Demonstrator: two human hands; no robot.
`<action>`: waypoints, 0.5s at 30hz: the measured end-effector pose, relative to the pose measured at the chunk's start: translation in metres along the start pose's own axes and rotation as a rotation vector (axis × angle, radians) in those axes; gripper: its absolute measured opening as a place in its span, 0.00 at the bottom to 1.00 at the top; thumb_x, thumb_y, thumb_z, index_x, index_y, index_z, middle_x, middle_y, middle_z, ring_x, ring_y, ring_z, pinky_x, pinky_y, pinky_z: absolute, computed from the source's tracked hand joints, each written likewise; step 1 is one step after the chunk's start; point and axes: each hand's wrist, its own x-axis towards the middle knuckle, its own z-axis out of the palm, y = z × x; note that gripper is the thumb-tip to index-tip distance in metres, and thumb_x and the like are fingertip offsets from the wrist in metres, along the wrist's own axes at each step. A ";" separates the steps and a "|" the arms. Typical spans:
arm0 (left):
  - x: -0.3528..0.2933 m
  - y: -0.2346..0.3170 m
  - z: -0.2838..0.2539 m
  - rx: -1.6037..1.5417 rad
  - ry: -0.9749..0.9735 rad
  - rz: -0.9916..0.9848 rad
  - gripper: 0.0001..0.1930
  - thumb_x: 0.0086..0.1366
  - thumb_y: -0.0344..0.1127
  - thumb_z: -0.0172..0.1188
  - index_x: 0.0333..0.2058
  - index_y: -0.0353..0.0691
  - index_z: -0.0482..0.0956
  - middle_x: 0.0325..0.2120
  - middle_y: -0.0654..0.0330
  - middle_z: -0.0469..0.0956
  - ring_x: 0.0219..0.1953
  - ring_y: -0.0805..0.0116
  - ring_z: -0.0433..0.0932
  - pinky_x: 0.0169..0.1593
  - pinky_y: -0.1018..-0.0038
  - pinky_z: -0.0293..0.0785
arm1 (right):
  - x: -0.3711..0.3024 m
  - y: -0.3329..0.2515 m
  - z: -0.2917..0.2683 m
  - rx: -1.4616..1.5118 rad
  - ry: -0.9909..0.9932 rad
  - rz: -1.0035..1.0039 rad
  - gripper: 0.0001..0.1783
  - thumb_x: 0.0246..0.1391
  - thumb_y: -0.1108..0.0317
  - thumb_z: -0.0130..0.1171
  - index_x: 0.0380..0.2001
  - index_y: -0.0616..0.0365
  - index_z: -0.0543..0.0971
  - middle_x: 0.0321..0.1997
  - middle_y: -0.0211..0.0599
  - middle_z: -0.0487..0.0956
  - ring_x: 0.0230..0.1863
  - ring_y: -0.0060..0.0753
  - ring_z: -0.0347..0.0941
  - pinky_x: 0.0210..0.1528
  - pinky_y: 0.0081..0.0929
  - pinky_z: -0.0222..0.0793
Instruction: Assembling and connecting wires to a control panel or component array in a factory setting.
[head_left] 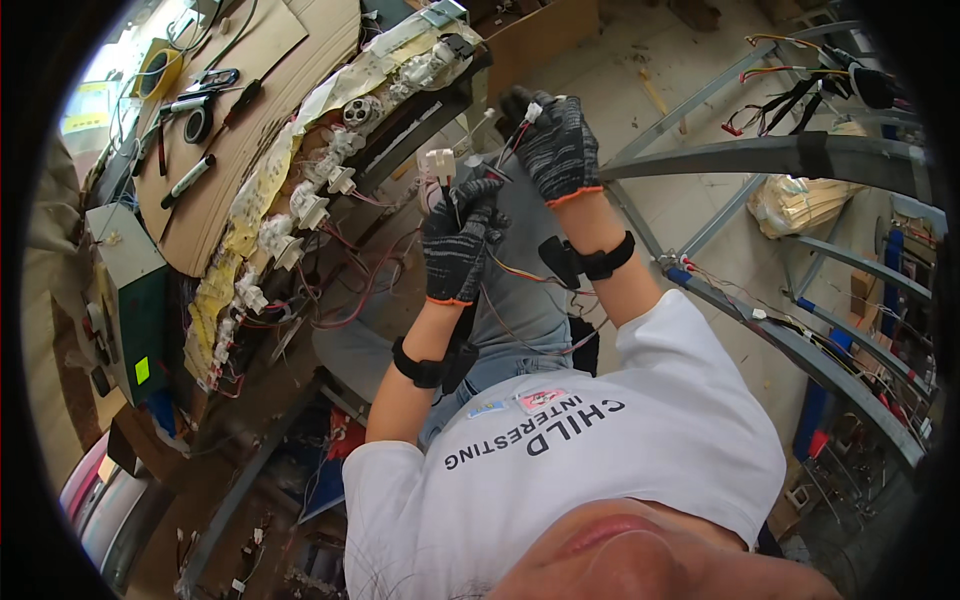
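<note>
Dark grey knit gloves with orange cuffs cover both hands, which work close together above my lap. My left hand (pixel 460 240) is closed around thin wires, and a white plug connector (pixel 438 164) on short leads stands up beside its fingers. My right hand (pixel 560 150), a little farther off and to the right, pinches thin wires that end in a small white connector (pixel 533 112). A wire bundle (pixel 530 272) trails from the hands down across my lap. The fingertips partly hide where the wires are gripped.
At left, a curved bench edge carries a row of white connectors (pixel 308 207) on yellowish paper. Cardboard (pixel 225 130) there holds a marker (pixel 188 181), screwdriver (pixel 243 102) and tape roll (pixel 198 124). Metal racks (pixel 720 165) with hanging harnesses (pixel 810 90) stand at right, near a bagged bundle (pixel 800 208).
</note>
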 end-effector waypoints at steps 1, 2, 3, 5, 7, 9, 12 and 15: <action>-0.005 0.000 0.000 -0.037 0.025 0.027 0.12 0.60 0.23 0.48 0.42 0.35 0.73 0.28 0.61 0.76 0.24 0.77 0.72 0.26 0.83 0.68 | 0.013 -0.001 -0.011 0.018 -0.092 -0.075 0.13 0.56 0.67 0.43 0.43 0.61 0.68 0.32 0.38 0.77 0.32 0.35 0.73 0.38 0.31 0.69; -0.008 -0.003 -0.001 -0.076 0.054 0.051 0.12 0.60 0.23 0.47 0.42 0.35 0.72 0.28 0.62 0.75 0.23 0.78 0.72 0.25 0.83 0.67 | 0.020 0.000 -0.011 0.040 -0.182 -0.143 0.13 0.56 0.67 0.44 0.41 0.61 0.69 0.34 0.38 0.77 0.33 0.36 0.74 0.40 0.32 0.68; -0.009 -0.010 -0.004 -0.107 0.049 0.019 0.11 0.60 0.22 0.47 0.42 0.35 0.72 0.27 0.62 0.74 0.23 0.77 0.72 0.25 0.83 0.67 | 0.023 -0.007 -0.014 0.076 -0.086 -0.078 0.11 0.56 0.68 0.44 0.39 0.61 0.71 0.34 0.37 0.77 0.33 0.34 0.73 0.39 0.32 0.68; -0.012 -0.016 -0.008 -0.086 0.040 0.045 0.12 0.60 0.22 0.45 0.42 0.35 0.72 0.29 0.62 0.75 0.24 0.77 0.73 0.25 0.82 0.69 | 0.025 -0.011 -0.009 0.079 -0.035 -0.023 0.08 0.55 0.69 0.48 0.34 0.60 0.74 0.33 0.37 0.77 0.32 0.29 0.73 0.38 0.28 0.68; -0.016 -0.010 -0.008 -0.015 0.035 0.079 0.12 0.61 0.22 0.44 0.43 0.34 0.72 0.29 0.60 0.75 0.23 0.76 0.74 0.26 0.81 0.70 | 0.031 -0.017 -0.007 0.041 -0.193 0.040 0.07 0.54 0.69 0.50 0.34 0.60 0.74 0.31 0.36 0.77 0.30 0.28 0.72 0.36 0.26 0.69; -0.019 -0.005 -0.006 -0.033 0.058 0.074 0.12 0.61 0.22 0.44 0.43 0.34 0.70 0.27 0.60 0.74 0.23 0.75 0.74 0.26 0.80 0.71 | 0.031 -0.021 -0.003 0.003 -0.350 0.108 0.08 0.53 0.69 0.51 0.35 0.60 0.73 0.30 0.36 0.77 0.29 0.26 0.72 0.34 0.25 0.69; -0.027 -0.007 -0.012 -0.088 0.083 0.039 0.12 0.62 0.22 0.44 0.44 0.35 0.67 0.26 0.59 0.73 0.23 0.73 0.74 0.25 0.79 0.71 | 0.017 -0.017 0.014 -0.539 -0.232 -0.092 0.09 0.51 0.70 0.55 0.36 0.61 0.73 0.30 0.35 0.77 0.26 0.24 0.72 0.29 0.22 0.70; -0.032 -0.010 -0.014 -0.147 0.055 0.044 0.12 0.61 0.22 0.44 0.44 0.36 0.64 0.27 0.59 0.73 0.23 0.72 0.74 0.25 0.78 0.72 | 0.015 -0.012 0.022 -0.826 -0.301 -0.380 0.11 0.50 0.72 0.55 0.39 0.62 0.73 0.29 0.35 0.77 0.25 0.23 0.72 0.27 0.20 0.70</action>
